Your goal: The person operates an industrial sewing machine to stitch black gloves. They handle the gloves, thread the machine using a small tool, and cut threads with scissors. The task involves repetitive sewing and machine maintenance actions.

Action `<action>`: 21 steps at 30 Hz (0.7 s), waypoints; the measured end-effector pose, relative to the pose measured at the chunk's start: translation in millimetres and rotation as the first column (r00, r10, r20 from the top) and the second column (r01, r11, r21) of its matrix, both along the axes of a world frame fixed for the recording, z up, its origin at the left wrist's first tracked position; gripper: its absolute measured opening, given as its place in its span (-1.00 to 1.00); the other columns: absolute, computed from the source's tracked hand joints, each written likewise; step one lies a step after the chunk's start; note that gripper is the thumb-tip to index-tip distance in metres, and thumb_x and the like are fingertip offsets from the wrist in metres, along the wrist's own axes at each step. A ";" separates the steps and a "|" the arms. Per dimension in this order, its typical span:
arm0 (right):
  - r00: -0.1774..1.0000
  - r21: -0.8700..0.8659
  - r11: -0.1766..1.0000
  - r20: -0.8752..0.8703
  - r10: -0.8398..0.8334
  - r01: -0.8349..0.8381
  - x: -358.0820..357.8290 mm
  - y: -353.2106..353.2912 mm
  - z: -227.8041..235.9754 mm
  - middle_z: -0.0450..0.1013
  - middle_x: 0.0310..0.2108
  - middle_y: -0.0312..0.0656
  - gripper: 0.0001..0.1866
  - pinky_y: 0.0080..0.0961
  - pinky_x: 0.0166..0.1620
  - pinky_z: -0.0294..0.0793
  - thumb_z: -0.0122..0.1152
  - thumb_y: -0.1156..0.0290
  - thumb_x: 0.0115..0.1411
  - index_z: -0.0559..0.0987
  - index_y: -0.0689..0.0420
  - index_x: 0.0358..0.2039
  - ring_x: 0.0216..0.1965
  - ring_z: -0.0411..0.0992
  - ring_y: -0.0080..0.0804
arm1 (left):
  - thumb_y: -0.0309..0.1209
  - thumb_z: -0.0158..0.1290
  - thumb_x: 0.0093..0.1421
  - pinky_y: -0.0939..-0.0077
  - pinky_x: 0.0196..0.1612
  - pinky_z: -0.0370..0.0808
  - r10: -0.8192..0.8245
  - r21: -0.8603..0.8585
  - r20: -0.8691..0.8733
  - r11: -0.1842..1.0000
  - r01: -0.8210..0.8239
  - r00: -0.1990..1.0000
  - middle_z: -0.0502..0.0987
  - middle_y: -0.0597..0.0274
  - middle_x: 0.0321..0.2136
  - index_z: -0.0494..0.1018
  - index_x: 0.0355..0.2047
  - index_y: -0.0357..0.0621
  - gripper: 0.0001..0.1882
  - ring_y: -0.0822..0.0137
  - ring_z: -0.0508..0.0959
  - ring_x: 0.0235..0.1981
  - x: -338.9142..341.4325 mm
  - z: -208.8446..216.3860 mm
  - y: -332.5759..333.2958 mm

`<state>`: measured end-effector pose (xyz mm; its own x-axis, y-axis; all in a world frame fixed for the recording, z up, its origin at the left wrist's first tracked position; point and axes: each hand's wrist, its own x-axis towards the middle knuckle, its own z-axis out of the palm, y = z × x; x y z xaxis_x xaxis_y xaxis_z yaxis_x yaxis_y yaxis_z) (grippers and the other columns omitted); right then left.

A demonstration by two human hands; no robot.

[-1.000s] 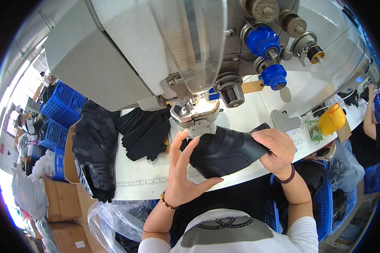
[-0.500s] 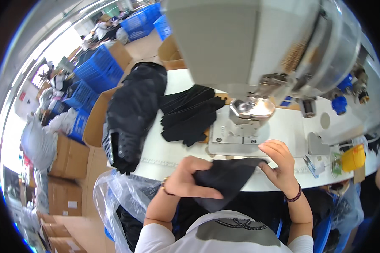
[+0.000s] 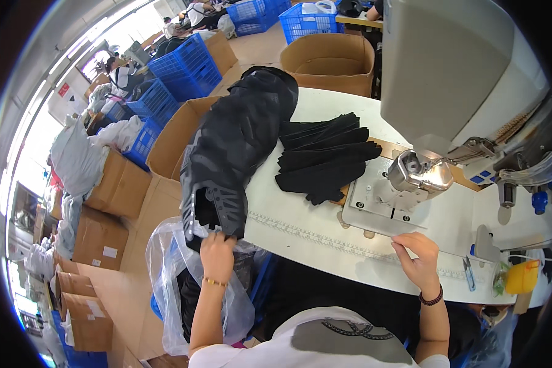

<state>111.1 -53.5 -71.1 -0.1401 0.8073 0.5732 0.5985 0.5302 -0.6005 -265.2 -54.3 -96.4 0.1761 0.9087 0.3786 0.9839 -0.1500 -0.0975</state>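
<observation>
Head view: left of centre, stacked uppers (image 3: 234, 138) look already shaped, flat black pieces (image 3: 328, 156) mid-frame lie loose, left hand (image 3: 218, 257) touches the uppers, grip unclear, right hand (image 3: 422, 260) empty, fingers parted.

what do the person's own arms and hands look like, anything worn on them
The left hand has a thin bracelet with yellowish beads at the wrist; the right hand has a dark reddish one. Neither wears a glove. White sleeves leave the forearms uncovered.
</observation>
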 end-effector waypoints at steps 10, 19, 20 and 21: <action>0.998 -0.066 0.997 -0.054 -0.041 0.037 15.8 -6.7 -13.1 0.45 -0.57 -0.17 -0.90 -0.57 -0.48 0.35 0.18 0.61 -0.15 0.51 0.21 -0.53 -0.57 0.40 -0.34 | -0.39 0.05 -0.11 0.16 -0.09 0.15 0.077 0.155 0.216 0.982 -0.112 0.973 0.35 0.03 -0.29 0.44 -0.43 -0.21 -0.79 0.03 0.28 -0.17 -10.6 -35.0 45.5; 0.974 -0.084 0.981 -0.137 -0.183 0.173 31.5 -1.1 -3.6 0.45 -0.48 -0.14 -0.86 -0.54 -0.37 0.37 0.18 0.55 -0.11 0.51 0.22 -0.46 -0.46 0.40 -0.28 | -0.52 0.19 -0.23 0.44 -0.22 0.36 -0.421 0.176 0.678 0.889 0.423 0.603 0.40 0.06 -0.30 0.36 -0.21 -0.27 -0.52 0.16 0.42 -0.29 116.6 55.2 69.6; 0.975 -0.090 0.979 -0.105 -0.194 0.185 33.6 -3.5 -3.7 0.44 -0.43 -0.12 -0.83 -0.52 -0.32 0.37 0.18 0.55 -0.12 0.51 0.22 -0.43 -0.40 0.40 -0.27 | -0.50 0.22 -0.24 0.49 -0.23 0.36 -0.467 0.191 0.727 0.842 0.505 0.504 0.41 0.09 -0.33 0.32 -0.16 -0.27 -0.45 0.21 0.42 -0.30 136.6 58.2 80.7; 0.973 -0.100 0.973 -0.075 -0.217 0.210 38.1 -7.0 -6.4 0.43 -0.38 -0.10 -0.80 -0.50 -0.28 0.36 0.18 0.55 -0.12 0.50 0.23 -0.40 -0.35 0.39 -0.25 | -0.46 0.22 -0.21 0.46 -0.18 0.35 -0.516 0.201 0.735 0.785 0.585 0.440 0.40 0.07 -0.30 0.28 -0.12 -0.28 -0.41 0.20 0.41 -0.27 158.4 62.3 91.9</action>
<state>149.2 -60.5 -77.5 0.0870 0.8626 0.4983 0.6370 0.3364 -0.6936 -106.8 37.6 -34.1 0.3514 0.7521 0.5575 0.4111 -0.6590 0.6299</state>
